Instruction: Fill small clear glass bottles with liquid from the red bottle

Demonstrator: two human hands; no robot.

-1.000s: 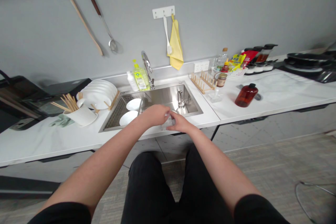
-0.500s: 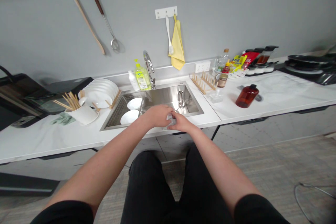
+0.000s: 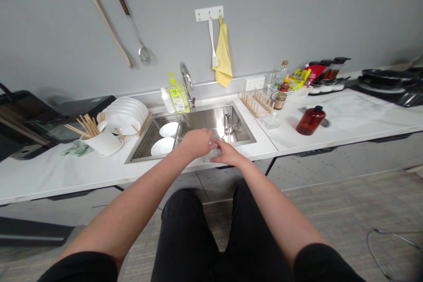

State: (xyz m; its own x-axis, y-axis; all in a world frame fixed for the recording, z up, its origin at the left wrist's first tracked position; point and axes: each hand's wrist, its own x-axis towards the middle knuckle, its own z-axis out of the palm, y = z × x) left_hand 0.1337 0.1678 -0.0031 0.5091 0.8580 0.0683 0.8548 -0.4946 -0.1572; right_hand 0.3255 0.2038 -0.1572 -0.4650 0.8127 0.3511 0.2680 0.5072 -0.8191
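At the sink's front edge, my right hand (image 3: 228,153) has its thumb and fingers curled round a small clear container (image 3: 211,153). Over the container's far left side is my left hand (image 3: 197,142), its fingers bent and close to the right fingertips. Much of the container is covered by the hands, so its exact kind is unclear. Beyond them lies the steel sink (image 3: 211,120) with a raised drain piece (image 3: 228,123). White bowls (image 3: 162,146) rest in the drain basket (image 3: 142,141) on the left.
A faucet (image 3: 187,79) and a yellow-green soap bottle (image 3: 178,96) stand behind the sink. White plates (image 3: 124,112) and a chopstick holder (image 3: 105,142) are left. A wooden rack (image 3: 256,103), a clear box (image 3: 271,120) and a red-brown bottle (image 3: 310,120) sit right.
My left hand has shifted slightly left and up, showing a little more of the clear container. My right hand stays nearly in place around it. The view has tilted very slightly.
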